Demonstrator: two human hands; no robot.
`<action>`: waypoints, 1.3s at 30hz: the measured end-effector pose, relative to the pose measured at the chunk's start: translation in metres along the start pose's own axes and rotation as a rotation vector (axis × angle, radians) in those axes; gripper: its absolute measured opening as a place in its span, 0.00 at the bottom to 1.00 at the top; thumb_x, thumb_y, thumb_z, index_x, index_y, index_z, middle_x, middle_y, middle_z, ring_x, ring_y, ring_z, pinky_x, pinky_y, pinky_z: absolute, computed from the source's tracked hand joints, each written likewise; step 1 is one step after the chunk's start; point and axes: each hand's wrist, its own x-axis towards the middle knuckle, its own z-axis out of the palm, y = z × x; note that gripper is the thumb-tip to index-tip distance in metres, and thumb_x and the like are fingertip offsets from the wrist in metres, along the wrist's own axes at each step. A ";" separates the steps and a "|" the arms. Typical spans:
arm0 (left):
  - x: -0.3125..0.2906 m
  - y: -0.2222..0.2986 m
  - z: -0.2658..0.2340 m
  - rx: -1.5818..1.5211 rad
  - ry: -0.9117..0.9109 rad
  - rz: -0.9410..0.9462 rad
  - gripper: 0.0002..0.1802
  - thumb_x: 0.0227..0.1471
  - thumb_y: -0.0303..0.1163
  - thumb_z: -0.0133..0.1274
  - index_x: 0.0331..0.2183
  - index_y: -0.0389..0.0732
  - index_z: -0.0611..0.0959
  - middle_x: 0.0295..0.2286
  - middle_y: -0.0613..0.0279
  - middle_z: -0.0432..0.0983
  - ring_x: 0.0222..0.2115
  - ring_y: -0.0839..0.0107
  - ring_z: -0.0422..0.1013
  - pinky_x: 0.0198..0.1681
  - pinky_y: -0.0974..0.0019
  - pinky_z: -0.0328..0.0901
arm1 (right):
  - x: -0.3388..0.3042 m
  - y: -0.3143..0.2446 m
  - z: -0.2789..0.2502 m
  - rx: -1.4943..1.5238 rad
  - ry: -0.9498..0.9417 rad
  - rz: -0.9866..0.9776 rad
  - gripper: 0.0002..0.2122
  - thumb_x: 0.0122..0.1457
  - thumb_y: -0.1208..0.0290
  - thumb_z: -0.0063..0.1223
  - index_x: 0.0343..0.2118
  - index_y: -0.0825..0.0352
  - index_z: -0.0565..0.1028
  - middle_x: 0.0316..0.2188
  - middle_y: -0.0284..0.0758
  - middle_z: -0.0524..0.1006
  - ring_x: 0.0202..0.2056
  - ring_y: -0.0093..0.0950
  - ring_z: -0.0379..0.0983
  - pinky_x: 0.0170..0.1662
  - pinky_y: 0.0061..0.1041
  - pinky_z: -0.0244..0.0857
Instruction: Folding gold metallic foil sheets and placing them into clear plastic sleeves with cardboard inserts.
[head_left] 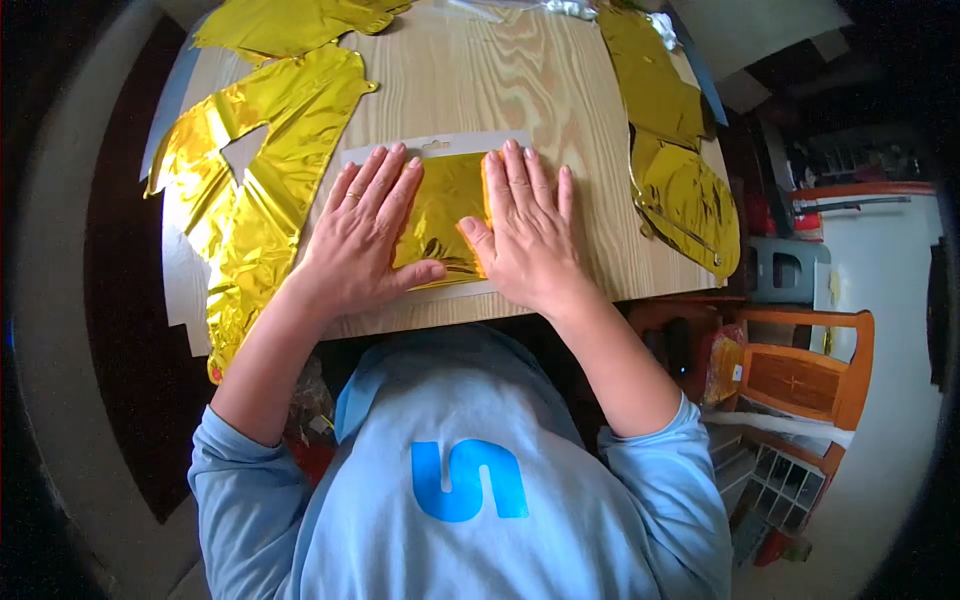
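Observation:
Close to the table's near edge lies a folded sheet of shiny gold foil (440, 205), resting on a pale card (500, 139) that has a hang-hole tab at its far side. My left hand (365, 235) is laid flat over the left side of the foil, its fingers stretched forward and its thumb pointing inward. Over the right side rests my right hand (530, 230), also flat with the fingers extended. Both palms hide parts of the foil and card. Neither hand grips anything.
A flat gold foil balloon (310, 115) with a cut-out lies left, hanging over the near edge. More gold foil (290, 28) is at the far left; further foil pieces (690, 200) line the right edge of the wooden table (470, 75). A wooden chair (795, 380) stands at right.

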 end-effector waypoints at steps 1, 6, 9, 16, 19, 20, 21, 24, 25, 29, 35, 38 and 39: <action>-0.002 -0.003 -0.004 0.021 -0.038 -0.003 0.59 0.51 0.72 0.47 0.67 0.36 0.55 0.67 0.45 0.48 0.69 0.53 0.42 0.70 0.48 0.37 | 0.000 0.000 0.000 -0.001 -0.005 0.000 0.36 0.66 0.50 0.41 0.68 0.73 0.52 0.70 0.51 0.51 0.71 0.47 0.43 0.70 0.56 0.28; -0.017 -0.002 -0.006 0.006 0.010 -0.106 0.58 0.52 0.69 0.50 0.66 0.32 0.56 0.67 0.41 0.48 0.69 0.50 0.41 0.70 0.47 0.37 | 0.002 -0.002 -0.001 -0.019 -0.016 -0.010 0.36 0.67 0.49 0.41 0.68 0.74 0.52 0.70 0.52 0.50 0.71 0.47 0.43 0.70 0.57 0.29; -0.005 0.027 -0.018 0.039 0.045 -0.240 0.52 0.54 0.58 0.54 0.64 0.28 0.58 0.64 0.35 0.51 0.68 0.45 0.45 0.69 0.46 0.39 | 0.003 -0.003 0.001 -0.032 -0.012 0.004 0.37 0.66 0.49 0.41 0.68 0.74 0.52 0.69 0.53 0.51 0.71 0.48 0.43 0.70 0.57 0.29; 0.031 0.083 0.025 -0.204 0.204 -0.160 0.54 0.56 0.68 0.43 0.63 0.28 0.61 0.64 0.37 0.53 0.67 0.44 0.48 0.68 0.42 0.39 | 0.005 -0.001 0.000 -0.114 -0.142 0.048 0.36 0.66 0.46 0.32 0.71 0.65 0.49 0.73 0.45 0.43 0.73 0.43 0.35 0.71 0.53 0.18; 0.021 0.074 0.030 -0.149 0.238 -0.207 0.54 0.56 0.69 0.42 0.64 0.29 0.61 0.64 0.36 0.53 0.67 0.44 0.47 0.68 0.42 0.38 | 0.006 -0.001 0.006 -0.068 -0.089 0.055 0.35 0.66 0.48 0.37 0.70 0.67 0.51 0.71 0.47 0.46 0.72 0.44 0.37 0.71 0.54 0.21; 0.018 0.070 0.031 -0.104 0.239 -0.232 0.54 0.56 0.69 0.42 0.64 0.30 0.61 0.64 0.36 0.53 0.67 0.44 0.47 0.68 0.42 0.38 | 0.006 -0.002 0.004 -0.058 -0.080 0.057 0.35 0.65 0.49 0.38 0.69 0.68 0.51 0.71 0.48 0.48 0.72 0.44 0.39 0.70 0.54 0.22; 0.015 0.065 0.031 -0.060 0.239 -0.255 0.54 0.56 0.69 0.42 0.64 0.30 0.61 0.64 0.35 0.53 0.67 0.44 0.47 0.68 0.42 0.37 | 0.006 -0.004 0.002 -0.049 -0.071 0.061 0.35 0.65 0.50 0.40 0.69 0.69 0.52 0.71 0.48 0.49 0.72 0.45 0.40 0.70 0.55 0.23; 0.008 0.057 0.032 -0.029 0.221 -0.301 0.53 0.56 0.69 0.41 0.64 0.31 0.61 0.64 0.33 0.51 0.68 0.44 0.45 0.68 0.41 0.37 | 0.003 -0.004 0.001 -0.057 -0.031 0.024 0.35 0.65 0.52 0.43 0.68 0.70 0.53 0.70 0.50 0.51 0.71 0.47 0.43 0.70 0.56 0.25; 0.006 0.056 0.032 -0.020 0.211 -0.304 0.54 0.56 0.70 0.40 0.64 0.31 0.61 0.64 0.33 0.51 0.68 0.43 0.45 0.68 0.41 0.37 | 0.003 -0.004 0.001 -0.061 -0.031 0.018 0.35 0.65 0.52 0.43 0.68 0.70 0.53 0.69 0.50 0.51 0.70 0.47 0.44 0.70 0.56 0.26; 0.008 0.056 0.028 -0.013 0.176 -0.305 0.54 0.56 0.70 0.40 0.64 0.31 0.61 0.64 0.31 0.50 0.68 0.42 0.45 0.68 0.40 0.37 | 0.003 -0.003 0.001 -0.085 -0.017 0.000 0.35 0.65 0.51 0.43 0.68 0.71 0.53 0.69 0.51 0.52 0.70 0.48 0.45 0.70 0.57 0.28; 0.009 0.057 0.025 0.031 0.140 -0.311 0.52 0.56 0.69 0.41 0.65 0.35 0.60 0.65 0.34 0.50 0.67 0.40 0.45 0.68 0.42 0.39 | -0.001 0.022 -0.017 0.009 -0.084 -0.112 0.31 0.67 0.56 0.44 0.68 0.70 0.55 0.70 0.49 0.52 0.70 0.42 0.46 0.71 0.51 0.33; 0.012 0.059 0.024 0.037 0.122 -0.315 0.52 0.56 0.69 0.41 0.65 0.35 0.60 0.65 0.34 0.50 0.67 0.40 0.45 0.68 0.42 0.38 | 0.000 0.060 -0.040 0.893 -0.136 0.024 0.29 0.70 0.59 0.42 0.68 0.71 0.54 0.69 0.49 0.53 0.70 0.39 0.49 0.70 0.40 0.42; 0.012 0.058 0.023 0.037 0.116 -0.318 0.52 0.56 0.69 0.42 0.65 0.35 0.59 0.65 0.34 0.50 0.67 0.40 0.45 0.68 0.41 0.38 | 0.000 0.063 -0.048 0.959 0.032 0.007 0.25 0.72 0.63 0.41 0.67 0.71 0.57 0.66 0.50 0.60 0.67 0.38 0.56 0.67 0.32 0.51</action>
